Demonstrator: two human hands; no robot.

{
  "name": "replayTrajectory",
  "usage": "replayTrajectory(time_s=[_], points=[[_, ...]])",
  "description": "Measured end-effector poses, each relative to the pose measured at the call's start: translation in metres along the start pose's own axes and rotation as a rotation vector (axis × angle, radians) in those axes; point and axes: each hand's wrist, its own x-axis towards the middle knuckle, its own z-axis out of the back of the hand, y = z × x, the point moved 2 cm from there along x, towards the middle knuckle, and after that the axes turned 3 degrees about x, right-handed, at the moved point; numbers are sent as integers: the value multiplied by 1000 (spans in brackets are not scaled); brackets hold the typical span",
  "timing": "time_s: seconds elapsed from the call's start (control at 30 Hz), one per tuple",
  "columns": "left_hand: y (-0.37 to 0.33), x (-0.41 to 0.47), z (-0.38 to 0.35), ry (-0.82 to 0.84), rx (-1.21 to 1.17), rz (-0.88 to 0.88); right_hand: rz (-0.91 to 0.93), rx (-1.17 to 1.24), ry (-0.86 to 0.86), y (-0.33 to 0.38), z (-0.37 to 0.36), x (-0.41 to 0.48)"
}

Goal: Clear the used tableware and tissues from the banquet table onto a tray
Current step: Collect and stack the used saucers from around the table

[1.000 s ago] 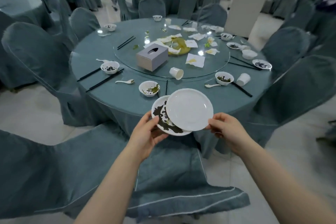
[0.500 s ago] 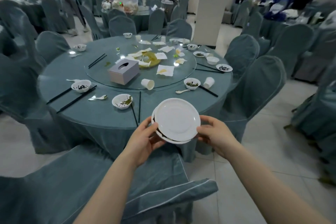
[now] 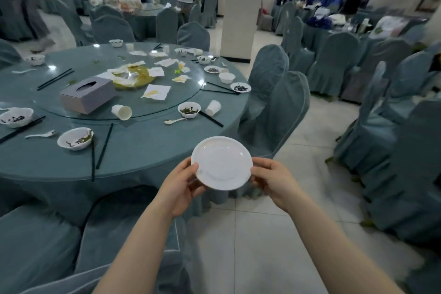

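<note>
The left hand (image 3: 179, 185) and right hand (image 3: 274, 182) pinch opposite edges of the white plate (image 3: 222, 162)

The plate (image 3: 222, 162) sits between the hands, with the left hand (image 3: 177, 188) at its left rim and the right hand (image 3: 274, 184) at its right rim. It is in front of the near edge of the desk (image 3: 148, 145) and off its surface. A turntable (image 3: 152, 107) occupies the centre of the desk. On the turntable, a tissue box (image 3: 87, 96) lies to the left, and a tipped cup (image 3: 121, 112) lies just right of it at the near rim. On the desk behind the plate lies the right bowl (image 3: 189, 110), with a spoon (image 3: 175, 121) before it and a second cup (image 3: 213, 107) to its right. The left bowl (image 3: 75, 138) lies further left, with chopsticks (image 3: 105, 144) just beside it on the right. A chair (image 3: 279, 112) stands right of the desk, and a pillar (image 3: 241, 7) stands behind the desk.
</note>
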Motion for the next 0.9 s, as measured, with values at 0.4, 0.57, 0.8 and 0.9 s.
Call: replayTrajectory(time_s=[0.4, 0.57, 0.8, 0.9], points=[[35, 79, -58, -107, -50, 50, -190, 195, -95, -24, 140, 68], [23, 152, -74, -149, -108, 25, -233, 154, -100, -14, 173, 126], [-5, 276, -104, -194, -209, -10, -237, 61, -115, 28, 207, 239], [-22, 317, -115, -203, -226, -33, -215, 32, -120, 50, 213, 283]])
